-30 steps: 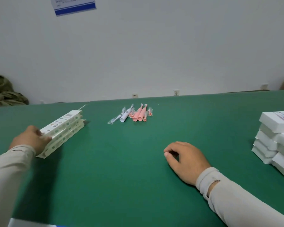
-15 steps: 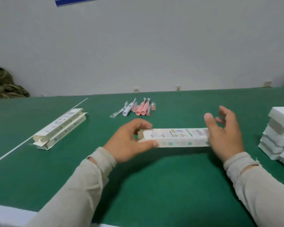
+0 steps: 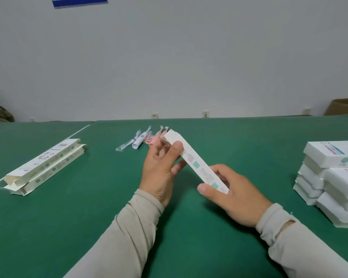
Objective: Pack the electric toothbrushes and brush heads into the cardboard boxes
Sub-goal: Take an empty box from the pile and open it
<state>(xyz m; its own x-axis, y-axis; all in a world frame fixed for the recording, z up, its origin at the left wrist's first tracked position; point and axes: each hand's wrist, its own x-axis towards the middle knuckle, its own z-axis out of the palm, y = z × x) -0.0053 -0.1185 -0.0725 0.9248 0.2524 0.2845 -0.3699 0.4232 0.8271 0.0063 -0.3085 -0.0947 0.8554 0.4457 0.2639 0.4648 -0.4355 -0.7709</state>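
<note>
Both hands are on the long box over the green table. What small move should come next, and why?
Probably open the far end flap. Both hands, left and right, hold the box tilted, its far end up; nothing shows inside it. The toothbrushes lie unpacked on the table, so the box needs an open end first.

The left hand (image 3: 161,169) and the long box (image 3: 197,165) it holds hide most of the pink toothbrushes (image 3: 154,139) behind them. The stack of white boxes (image 3: 329,181) runs off the right edge. The printing on the long box is too small to read. A blue-and-white sign (image 3: 79,1) is cut by the top edge.
</note>
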